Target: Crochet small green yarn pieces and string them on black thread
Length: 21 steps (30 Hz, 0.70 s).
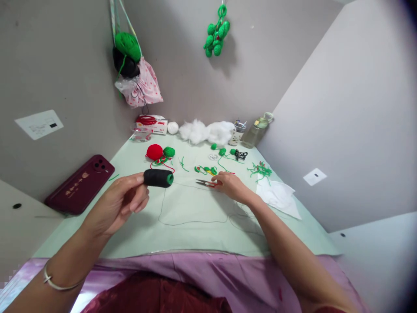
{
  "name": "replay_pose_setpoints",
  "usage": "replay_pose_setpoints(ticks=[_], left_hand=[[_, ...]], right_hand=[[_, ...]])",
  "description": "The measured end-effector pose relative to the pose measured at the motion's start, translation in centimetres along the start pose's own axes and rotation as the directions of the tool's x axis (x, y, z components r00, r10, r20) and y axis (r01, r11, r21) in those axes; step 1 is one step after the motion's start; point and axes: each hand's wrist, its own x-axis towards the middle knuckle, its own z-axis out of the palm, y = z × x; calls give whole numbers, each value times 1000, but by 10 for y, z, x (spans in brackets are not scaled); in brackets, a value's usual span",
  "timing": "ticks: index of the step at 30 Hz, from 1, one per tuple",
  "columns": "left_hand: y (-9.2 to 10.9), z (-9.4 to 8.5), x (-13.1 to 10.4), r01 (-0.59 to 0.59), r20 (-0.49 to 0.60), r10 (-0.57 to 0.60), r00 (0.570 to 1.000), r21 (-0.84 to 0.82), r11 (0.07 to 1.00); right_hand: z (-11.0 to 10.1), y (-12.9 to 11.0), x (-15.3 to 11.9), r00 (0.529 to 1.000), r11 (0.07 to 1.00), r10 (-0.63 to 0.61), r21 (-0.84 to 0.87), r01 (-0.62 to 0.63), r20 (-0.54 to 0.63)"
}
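My left hand [125,198] pinches one end of a spool of black thread [156,178], held level above the table with its green core facing right. A loose dark thread [192,222] trails in a loop over the tabletop. On the right, my right hand [230,186] has its fingers closed on the red handles of a pair of thread snips [208,183], whose blades point left. Just beyond that hand lie green and yellow small items [206,170], too small to make out clearly. Where the snips' handles meet my palm is hidden.
A phone [81,184] leans at the left. Behind are a red yarn ball [154,152], a green yarn ball [169,151], white stuffing [206,132] and a bottle [257,130]. Green yarn scraps [260,170] and white sheets [278,195] lie right.
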Motion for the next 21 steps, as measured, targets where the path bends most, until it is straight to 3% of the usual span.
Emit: replay_pose_setpoints(ticks=[2, 4, 6, 8, 10, 12, 16, 18, 21], left_hand=[[-2, -1, 3, -6, 1, 6, 1000, 27, 1000], [-4, -2, 5, -13, 3, 13, 1000, 75, 997], [-6, -2, 6, -27, 9, 25, 1000, 144, 989], [-8, 2, 6, -36, 12, 35, 999, 225, 974], [-10, 9, 5, -48, -3, 51, 999, 307, 951], [-12, 18, 4, -68, -30, 85, 996, 375, 925], [-17, 34, 1, -101, -45, 135, 990, 445, 890], [-20, 34, -1, -102, -35, 134, 990, 472, 876], [-22, 24, -3, -81, -55, 121, 991, 471, 879]], right_hand=[[-9, 2, -5, 999, 993, 18, 118, -13, -42], [-18, 1, -12, 993, 912, 78, 410, -32, -94], [-25, -5, -19, 987, 671, 132, 741, -20, -93], [-26, -18, -25, 991, 369, 124, 929, 7, -56], [-22, -38, -30, 996, 109, 91, 994, 11, -21], [-14, -63, -32, 999, -50, 36, 998, -27, 29], [4, -110, -35, 995, -155, -16, 983, -102, 100], [7, -124, -36, 991, -120, -42, 984, -128, 124], [3, -124, -38, 996, -32, 30, 996, -83, 84]])
